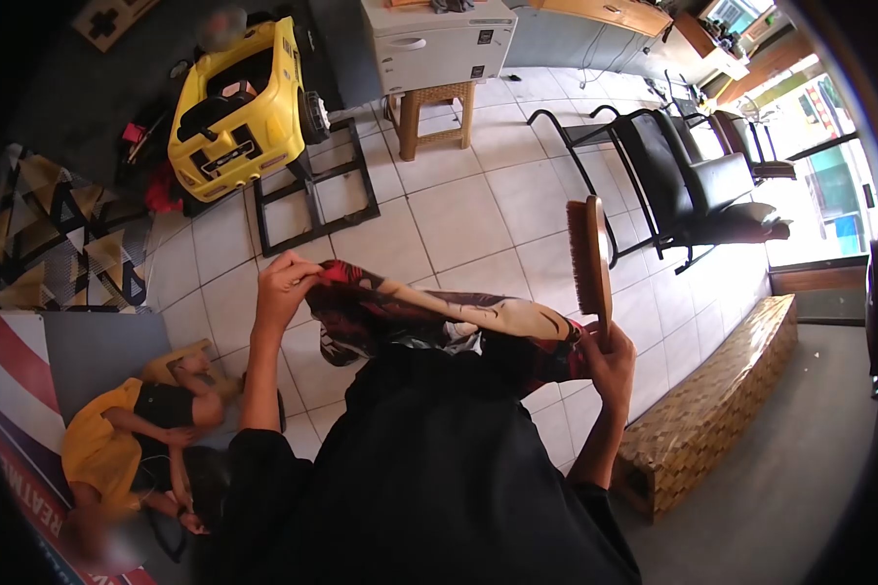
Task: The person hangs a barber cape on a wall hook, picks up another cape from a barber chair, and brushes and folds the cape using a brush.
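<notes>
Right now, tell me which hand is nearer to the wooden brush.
Right. The right hand holds the wooden brush by its near end; the left hand is well apart from it, gripping the left end of the patterned fabric.

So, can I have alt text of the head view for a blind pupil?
A person's left hand and right hand hold a patterned cloth over a tiled floor; the right also grips a wooden brush. A yellow toy car stands beyond.

Daylight glare from opening [815, 229] at right; upper left dim; corners black, edges bowed.
</notes>
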Tool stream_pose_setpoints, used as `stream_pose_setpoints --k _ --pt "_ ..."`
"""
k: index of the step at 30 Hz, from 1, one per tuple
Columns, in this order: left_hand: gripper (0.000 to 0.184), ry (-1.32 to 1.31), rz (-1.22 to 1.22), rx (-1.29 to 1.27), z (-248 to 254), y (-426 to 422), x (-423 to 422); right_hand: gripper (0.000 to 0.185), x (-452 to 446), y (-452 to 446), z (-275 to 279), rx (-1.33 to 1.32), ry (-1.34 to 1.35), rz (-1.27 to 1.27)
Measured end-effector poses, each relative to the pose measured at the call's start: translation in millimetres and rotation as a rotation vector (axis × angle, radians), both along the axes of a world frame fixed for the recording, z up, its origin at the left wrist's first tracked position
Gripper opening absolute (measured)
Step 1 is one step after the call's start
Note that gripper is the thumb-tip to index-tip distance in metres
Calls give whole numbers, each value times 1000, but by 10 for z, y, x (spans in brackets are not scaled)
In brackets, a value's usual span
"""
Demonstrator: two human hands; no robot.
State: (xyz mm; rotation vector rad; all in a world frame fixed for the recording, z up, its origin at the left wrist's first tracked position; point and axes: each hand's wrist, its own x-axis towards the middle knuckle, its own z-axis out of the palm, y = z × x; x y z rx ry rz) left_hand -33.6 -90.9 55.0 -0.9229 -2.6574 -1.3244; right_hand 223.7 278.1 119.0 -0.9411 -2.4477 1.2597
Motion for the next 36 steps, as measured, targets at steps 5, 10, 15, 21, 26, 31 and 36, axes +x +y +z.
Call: stream_pose_setpoints --k 5,10,15,21,26,31,36 --pt "21 128 86 26 53 63 18 14 36 -92 84 12 44 -41" --pt "21 209 162 -25 109 129 34 14 121 -159 35 36 35 -84" --pt "16 387 117 -46 213 192 -26 16 189 -192 7 99 54 -100" --pt "12 256 173 117 404 301 -93 14 232 -168 7 64 179 -207" --pt "8 39 194 235 347 376 -182 14 124 -228 -44 91 327 -281" --pt "6 -207 82 566 272 430 -241 12 62 -190 -64 142 307 -251" --pt "7 -325 161 632 205 369 -248 10 41 -193 26 152 219 -77"
